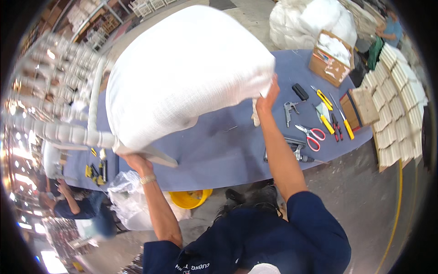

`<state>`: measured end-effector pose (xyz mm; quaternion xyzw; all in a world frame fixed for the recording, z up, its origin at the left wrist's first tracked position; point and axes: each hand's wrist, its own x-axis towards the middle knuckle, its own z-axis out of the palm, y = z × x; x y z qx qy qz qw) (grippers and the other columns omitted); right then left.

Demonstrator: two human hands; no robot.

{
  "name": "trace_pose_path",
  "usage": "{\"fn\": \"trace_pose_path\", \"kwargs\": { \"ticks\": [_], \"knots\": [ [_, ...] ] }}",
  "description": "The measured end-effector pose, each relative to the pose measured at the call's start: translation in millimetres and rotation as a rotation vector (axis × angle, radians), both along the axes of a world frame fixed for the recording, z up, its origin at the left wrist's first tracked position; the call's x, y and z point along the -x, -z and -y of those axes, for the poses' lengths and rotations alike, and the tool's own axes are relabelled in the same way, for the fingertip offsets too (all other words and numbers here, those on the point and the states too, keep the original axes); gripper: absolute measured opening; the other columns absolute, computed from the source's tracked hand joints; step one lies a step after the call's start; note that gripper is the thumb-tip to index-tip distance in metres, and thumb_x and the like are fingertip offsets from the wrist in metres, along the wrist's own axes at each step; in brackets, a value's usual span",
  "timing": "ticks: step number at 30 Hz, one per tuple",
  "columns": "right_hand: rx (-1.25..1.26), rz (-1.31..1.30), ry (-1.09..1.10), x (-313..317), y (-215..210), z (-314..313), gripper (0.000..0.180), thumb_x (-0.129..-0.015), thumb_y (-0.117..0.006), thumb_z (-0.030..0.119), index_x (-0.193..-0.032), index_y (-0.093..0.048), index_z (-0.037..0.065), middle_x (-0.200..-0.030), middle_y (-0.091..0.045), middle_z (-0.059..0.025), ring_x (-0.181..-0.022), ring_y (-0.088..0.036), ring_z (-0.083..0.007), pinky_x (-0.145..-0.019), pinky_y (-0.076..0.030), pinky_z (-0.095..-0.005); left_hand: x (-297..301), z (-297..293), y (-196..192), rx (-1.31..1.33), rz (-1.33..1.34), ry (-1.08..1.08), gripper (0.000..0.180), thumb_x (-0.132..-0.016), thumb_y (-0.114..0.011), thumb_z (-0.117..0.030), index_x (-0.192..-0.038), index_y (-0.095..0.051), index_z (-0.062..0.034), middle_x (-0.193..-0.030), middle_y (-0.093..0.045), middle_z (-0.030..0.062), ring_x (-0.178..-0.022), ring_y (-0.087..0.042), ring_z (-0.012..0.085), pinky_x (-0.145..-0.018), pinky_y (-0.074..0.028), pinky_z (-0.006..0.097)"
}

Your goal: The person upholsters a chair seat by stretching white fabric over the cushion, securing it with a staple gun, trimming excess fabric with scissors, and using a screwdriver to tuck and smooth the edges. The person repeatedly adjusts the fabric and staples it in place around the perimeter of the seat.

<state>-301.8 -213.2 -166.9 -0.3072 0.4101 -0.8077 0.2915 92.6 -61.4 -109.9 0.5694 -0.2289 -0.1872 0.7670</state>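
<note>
A chair with a white fabric-covered seat is tilted in front of me over the blue-grey covered table. Its pale turned wooden post juts out to the left. My left hand is closed around the wooden frame at the near left, where the post meets a short flat piece. At the seat's right corner, my right hand grips the chair's edge, with its fingers partly hidden behind the fabric. A short pale wooden end shows just beside that hand.
On the table's right lie red-handled scissors, an air blow gun, a yellow cutter, pliers and a power tool. A cardboard box stands behind them. A yellow bucket is below the near edge. Another person works at left.
</note>
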Motion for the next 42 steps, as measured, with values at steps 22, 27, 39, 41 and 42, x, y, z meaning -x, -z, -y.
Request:
{"fn": "trace_pose_path", "kwargs": {
  "ticks": [22,27,39,41,42],
  "knots": [
    [-0.117,0.851,-0.004,-91,-107,-65,0.070,-0.108,-0.039,0.057,-0.138,-0.054,-0.004,-0.131,-0.062,-0.0139,-0.118,-0.058,-0.0235,-0.099,-0.047,-0.0350,169,-14,-165,0.081,1.550,0.436,0.059,-0.106,-0.049,-0.026,-0.156,-0.035,0.0024,-0.161,-0.035,0.0240,-0.151,-0.031,0.0390,-0.123,-0.024,0.050],
    [-0.008,0.967,-0.047,-108,-102,-54,0.063,-0.110,-0.037,0.051,-0.128,-0.059,-0.006,-0.119,-0.066,-0.0139,-0.105,-0.062,-0.0204,-0.091,-0.051,-0.0332,229,74,-166,-0.226,2.094,0.425,0.066,-0.105,-0.048,-0.047,-0.160,-0.034,-0.0141,-0.165,-0.028,0.0222,-0.151,-0.026,0.0477,-0.118,-0.022,0.066],
    [0.158,1.054,-0.215,-113,-87,-50,0.057,-0.113,-0.031,0.046,-0.127,-0.056,-0.004,-0.119,-0.064,-0.0093,-0.105,-0.060,-0.0144,-0.093,-0.049,-0.0297,304,115,-154,-0.264,2.258,0.308,0.070,-0.104,-0.048,-0.048,-0.162,-0.026,-0.0154,-0.168,-0.021,0.0218,-0.153,-0.022,0.0458,-0.120,-0.024,0.063],
    [0.195,1.075,-0.218,-111,-89,-52,0.056,-0.113,-0.031,0.045,-0.128,-0.055,-0.003,-0.120,-0.064,-0.0092,-0.107,-0.059,-0.0139,-0.095,-0.048,-0.0292,305,122,-151,-0.178,2.239,0.349,0.073,-0.103,-0.049,-0.051,-0.162,-0.028,-0.0142,-0.166,-0.024,0.0232,-0.151,-0.025,0.0476,-0.118,-0.026,0.065],
    [0.183,1.068,-0.218,-111,-89,-51,0.056,-0.113,-0.031,0.046,-0.130,-0.054,-0.003,-0.121,-0.063,-0.0094,-0.108,-0.059,-0.0139,-0.096,-0.048,-0.0290,304,122,-151,-0.140,2.228,0.367,0.074,-0.102,-0.050,-0.052,-0.162,-0.028,-0.0136,-0.166,-0.025,0.0240,-0.150,-0.027,0.0484,-0.117,-0.027,0.066]
  ]
}}
